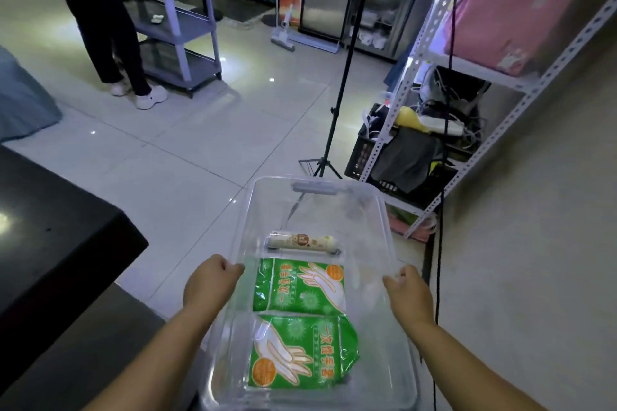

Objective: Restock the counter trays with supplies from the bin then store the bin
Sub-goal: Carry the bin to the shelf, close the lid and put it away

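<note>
Left hand (pixel 208 284) and right hand (pixel 409 297) grip the bin (pixel 385 220) by its rims, fingers curled. Its long axis points straight ahead

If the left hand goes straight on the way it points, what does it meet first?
The left hand grips the clear bin's rim, so that first; beyond, probably the white roll, depth unclear.

Head-worn view looks forward and down; bin (pixel 317 197) close below.
</note>
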The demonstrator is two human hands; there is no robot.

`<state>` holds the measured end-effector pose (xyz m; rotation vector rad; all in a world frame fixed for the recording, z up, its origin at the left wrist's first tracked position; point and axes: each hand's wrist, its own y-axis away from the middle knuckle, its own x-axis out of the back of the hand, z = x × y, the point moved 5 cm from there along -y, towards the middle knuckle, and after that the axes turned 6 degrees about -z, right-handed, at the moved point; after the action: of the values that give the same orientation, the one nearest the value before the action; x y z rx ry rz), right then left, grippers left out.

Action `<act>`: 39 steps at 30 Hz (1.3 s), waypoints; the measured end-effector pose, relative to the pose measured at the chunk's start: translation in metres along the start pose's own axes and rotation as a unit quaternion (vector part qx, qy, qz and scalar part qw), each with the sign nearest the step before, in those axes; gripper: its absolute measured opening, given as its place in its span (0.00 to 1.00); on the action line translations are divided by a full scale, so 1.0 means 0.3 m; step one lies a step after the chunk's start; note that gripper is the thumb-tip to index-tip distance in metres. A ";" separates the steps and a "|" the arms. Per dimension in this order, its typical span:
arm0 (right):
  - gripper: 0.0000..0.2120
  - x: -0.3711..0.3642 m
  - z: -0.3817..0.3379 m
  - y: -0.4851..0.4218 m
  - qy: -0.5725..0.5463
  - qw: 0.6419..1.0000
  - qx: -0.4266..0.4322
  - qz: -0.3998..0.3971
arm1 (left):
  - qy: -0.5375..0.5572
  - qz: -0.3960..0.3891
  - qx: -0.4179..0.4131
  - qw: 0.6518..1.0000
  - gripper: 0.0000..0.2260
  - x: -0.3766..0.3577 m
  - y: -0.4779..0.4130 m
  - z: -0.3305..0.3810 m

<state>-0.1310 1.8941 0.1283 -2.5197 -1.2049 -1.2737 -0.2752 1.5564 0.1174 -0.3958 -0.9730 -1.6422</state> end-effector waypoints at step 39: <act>0.08 -0.671 -1.375 -1.659 0.010 0.984 0.122 -0.127 | 0.124 0.106 0.136 0.977 0.11 0.512 -1.681 0.501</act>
<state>-0.8054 1.9551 0.1227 -2.2325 -1.6093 -1.1109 -0.8225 1.5869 0.1198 -0.1002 -0.9171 -1.3068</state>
